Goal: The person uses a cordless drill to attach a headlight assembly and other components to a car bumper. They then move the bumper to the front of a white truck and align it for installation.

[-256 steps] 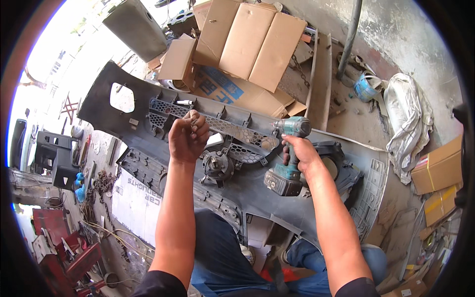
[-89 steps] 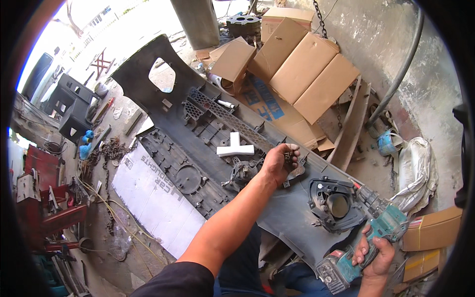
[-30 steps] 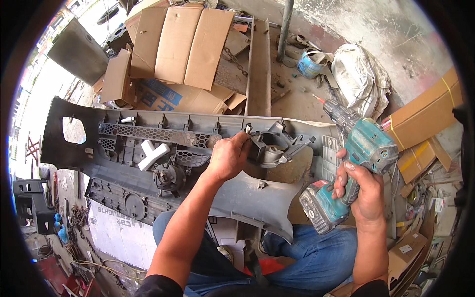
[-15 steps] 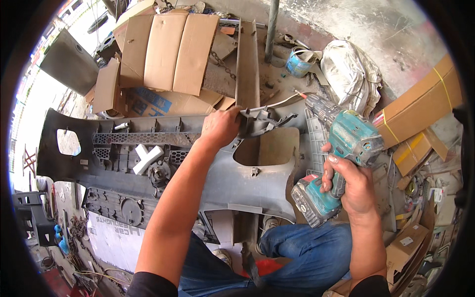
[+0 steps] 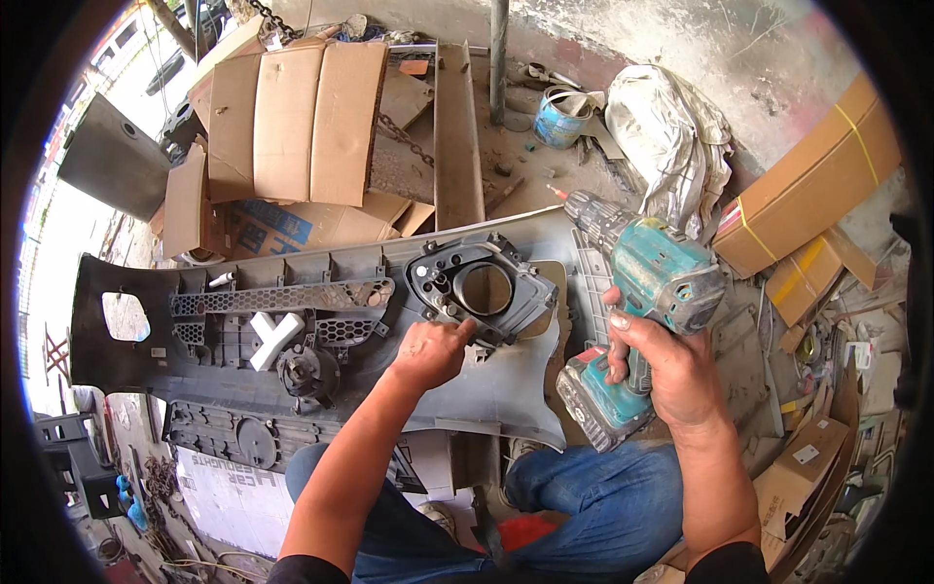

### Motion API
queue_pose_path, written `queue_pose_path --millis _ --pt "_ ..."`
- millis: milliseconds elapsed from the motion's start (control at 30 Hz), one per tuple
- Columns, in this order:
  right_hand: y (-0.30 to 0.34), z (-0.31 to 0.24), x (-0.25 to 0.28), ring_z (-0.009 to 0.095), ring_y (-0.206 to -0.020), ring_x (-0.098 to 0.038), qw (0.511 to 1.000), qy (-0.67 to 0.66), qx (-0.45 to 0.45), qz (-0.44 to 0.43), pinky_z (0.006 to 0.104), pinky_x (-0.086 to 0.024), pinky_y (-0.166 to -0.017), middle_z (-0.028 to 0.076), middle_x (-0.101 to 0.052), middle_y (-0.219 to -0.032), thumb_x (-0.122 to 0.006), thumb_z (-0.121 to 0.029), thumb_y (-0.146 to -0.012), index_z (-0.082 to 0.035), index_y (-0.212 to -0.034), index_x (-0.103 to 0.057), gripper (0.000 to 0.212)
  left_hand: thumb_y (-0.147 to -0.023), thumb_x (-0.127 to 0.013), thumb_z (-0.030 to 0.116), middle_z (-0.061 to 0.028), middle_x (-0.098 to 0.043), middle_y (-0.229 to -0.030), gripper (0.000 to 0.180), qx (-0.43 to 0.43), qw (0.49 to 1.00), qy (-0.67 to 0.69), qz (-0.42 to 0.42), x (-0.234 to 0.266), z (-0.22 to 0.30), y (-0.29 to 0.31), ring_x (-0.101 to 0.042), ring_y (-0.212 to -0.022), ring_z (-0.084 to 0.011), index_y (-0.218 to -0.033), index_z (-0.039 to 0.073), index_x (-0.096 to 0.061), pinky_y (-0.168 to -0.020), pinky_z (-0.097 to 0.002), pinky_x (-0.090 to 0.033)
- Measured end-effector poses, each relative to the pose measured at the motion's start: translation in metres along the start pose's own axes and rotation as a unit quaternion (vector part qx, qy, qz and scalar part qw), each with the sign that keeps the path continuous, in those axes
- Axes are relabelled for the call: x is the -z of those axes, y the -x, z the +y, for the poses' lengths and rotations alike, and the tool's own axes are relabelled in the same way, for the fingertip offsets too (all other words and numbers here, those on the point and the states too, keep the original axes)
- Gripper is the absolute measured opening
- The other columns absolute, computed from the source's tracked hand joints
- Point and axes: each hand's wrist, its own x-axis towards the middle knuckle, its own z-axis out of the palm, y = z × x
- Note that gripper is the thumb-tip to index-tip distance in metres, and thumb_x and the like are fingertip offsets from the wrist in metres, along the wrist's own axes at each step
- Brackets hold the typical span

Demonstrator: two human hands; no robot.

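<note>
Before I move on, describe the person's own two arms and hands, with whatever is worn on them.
The left hand and right hand are bare, with no gloves and no rings, watch or bracelet showing. The left forearm and right forearm are uncovered too. At the lower edge, a black left sleeve and black right sleeve show.

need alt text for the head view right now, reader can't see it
A person's left hand touches a black plastic housing with a round opening, over a large dark grey moulded plastic panel. Their right hand holds a teal-and-black cordless drill. Beyond are brown cardboard and a blue bucket.
</note>
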Motion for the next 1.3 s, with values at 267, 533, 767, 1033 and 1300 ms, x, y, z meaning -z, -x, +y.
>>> queue_pose_path --millis 267,533,767,1033,1300 --pt "-0.001 0.003 0.008 0.015 -0.064 -0.062 1.0 0.023 -0.002 -0.003 0.0348 -0.057 -0.064 0.007 -0.069 -0.094 -0.07 -0.011 -0.099 0.002 -0.12 -0.069 0.025 -0.095 -0.067 0.017 -0.0099 -0.072 -0.081 0.009 -0.093 0.987 -0.124 0.033 0.013 -0.015 -0.022 -0.075 -0.075 -0.0325 -0.101 0.011 -0.064 -0.058 -0.0473 -0.058" --pt "0.002 0.004 0.014 0.015 -0.064 -0.063 1.0 0.016 -0.001 0.0 0.0368 -0.06 -0.066 0.008 -0.071 -0.105 -0.07 -0.008 -0.099 0.002 -0.123 -0.068 0.027 -0.083 -0.069 0.011 -0.0096 -0.07 -0.08 0.014 -0.153 0.983 -0.033 0.094 0.076 -0.003 -0.042 -0.074 -0.076 -0.0331 -0.095 0.01 -0.063 -0.061 -0.0491 -0.058" --pt "0.006 0.003 0.012 0.015 -0.064 -0.063 1.0 0.005 0.008 0.009 0.0372 -0.059 -0.065 0.008 -0.072 -0.107 -0.07 -0.007 -0.099 0.002 -0.125 -0.067 0.027 -0.084 -0.076 0.007 -0.0183 -0.074 -0.084 0.03 -0.044 0.964 0.239 0.103 0.116 0.012 -0.013 -0.074 -0.075 -0.0373 -0.113 0.004 -0.07 -0.067 -0.044 -0.056" --pt "0.005 0.001 0.003 0.015 -0.061 -0.06 1.0 0.022 0.01 0.009 0.0371 -0.058 -0.066 0.006 -0.067 -0.092 -0.069 -0.012 -0.1 0.002 -0.123 -0.068 0.027 -0.1 -0.074 0.021 -0.0142 -0.077 -0.125 0.046 0.134 0.515 0.82 0.208 0.077 -0.025 0.1 -0.077 -0.111 -0.0271 -0.139 -0.003 -0.066 -0.098 -0.0439 -0.064" --pt "-0.01 0.014 -0.018 0.012 -0.063 -0.061 0.998 0.033 -0.029 -0.043 0.0302 -0.053 -0.06 0.005 -0.065 -0.084 -0.075 -0.014 -0.099 0.002 -0.118 -0.067 0.026 -0.104 -0.072 0.032 -0.014 -0.078 -0.124 0.044 0.127 0.343 0.905 0.219 0.052 -0.029 0.102 -0.077 -0.11 -0.0293 -0.137 0.003 -0.069 -0.101 -0.0473 -0.063"
